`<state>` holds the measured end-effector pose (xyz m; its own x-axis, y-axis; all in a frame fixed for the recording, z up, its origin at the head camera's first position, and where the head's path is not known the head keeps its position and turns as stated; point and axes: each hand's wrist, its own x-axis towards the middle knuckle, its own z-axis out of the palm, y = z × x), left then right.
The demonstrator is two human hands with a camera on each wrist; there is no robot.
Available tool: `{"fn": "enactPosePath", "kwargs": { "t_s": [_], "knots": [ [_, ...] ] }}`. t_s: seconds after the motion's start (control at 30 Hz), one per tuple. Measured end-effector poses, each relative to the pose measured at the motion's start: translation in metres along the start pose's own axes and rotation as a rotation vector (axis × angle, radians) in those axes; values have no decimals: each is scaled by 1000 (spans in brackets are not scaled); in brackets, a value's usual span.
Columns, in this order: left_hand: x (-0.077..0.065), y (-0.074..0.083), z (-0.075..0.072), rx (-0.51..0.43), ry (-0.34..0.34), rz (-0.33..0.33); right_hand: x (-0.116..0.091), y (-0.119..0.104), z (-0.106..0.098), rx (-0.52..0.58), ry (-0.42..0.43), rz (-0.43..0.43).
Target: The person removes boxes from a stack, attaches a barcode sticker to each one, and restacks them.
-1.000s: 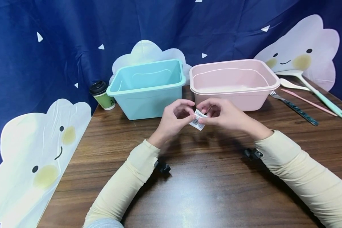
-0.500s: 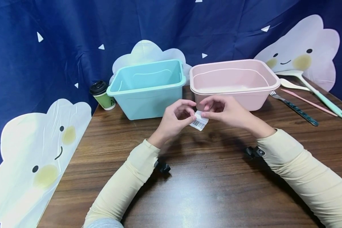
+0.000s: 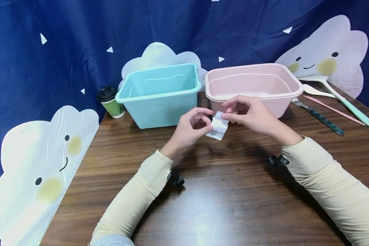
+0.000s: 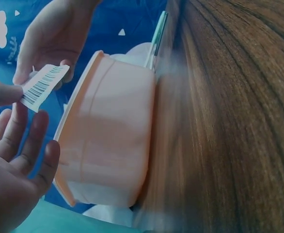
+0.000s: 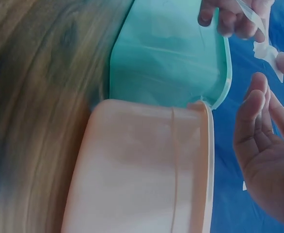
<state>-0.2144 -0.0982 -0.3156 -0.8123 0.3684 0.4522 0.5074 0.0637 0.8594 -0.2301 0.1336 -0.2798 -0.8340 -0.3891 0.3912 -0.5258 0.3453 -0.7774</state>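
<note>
Barcode label [image 3: 219, 125]: a small white slip, creased and bent along its length, with dark bars printed near its lower edge as the head view shows it; the left wrist view shows the rows of bars more fully. There is one, held in the air above the brown wood-grain table [image 3: 233, 205], before the gap between the two bins and nearer the pink one.

Two hands are on it. The left hand [image 3: 190, 128] pinches its left edge between thumb and finger, the other fingers curved and spread; the right hand [image 3: 252, 114] has its thumb on the upper right corner — gripping there, though the fingertips behind are partly hidden.

Two bins stand side by side: one teal bin [image 3: 166, 111], one pink bin [image 3: 249, 83]. Left of them is one green paper cup [image 3: 113, 108] with a black lid. On the right lie four long pieces: one dark-handled fork [image 3: 319, 118], one pink stick [image 3: 333, 110], one white spoon [image 3: 317, 91] and one mint-handled utensil [image 3: 350, 106]. Three printed clouds show on the blue backdrop [image 3: 178, 24].
</note>
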Motion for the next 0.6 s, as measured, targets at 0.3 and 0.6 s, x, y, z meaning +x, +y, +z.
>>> {"fn": "enactPosePath", "kwargs": {
  "t_s": [0.3,0.6],
  "knots": [
    [-2,-1,3,2,-7,-76,2,-3,-12,48,47,54],
    [0,-3,12,-3,9,-313,0,-8,-14,40,62,86]
  ]
}}
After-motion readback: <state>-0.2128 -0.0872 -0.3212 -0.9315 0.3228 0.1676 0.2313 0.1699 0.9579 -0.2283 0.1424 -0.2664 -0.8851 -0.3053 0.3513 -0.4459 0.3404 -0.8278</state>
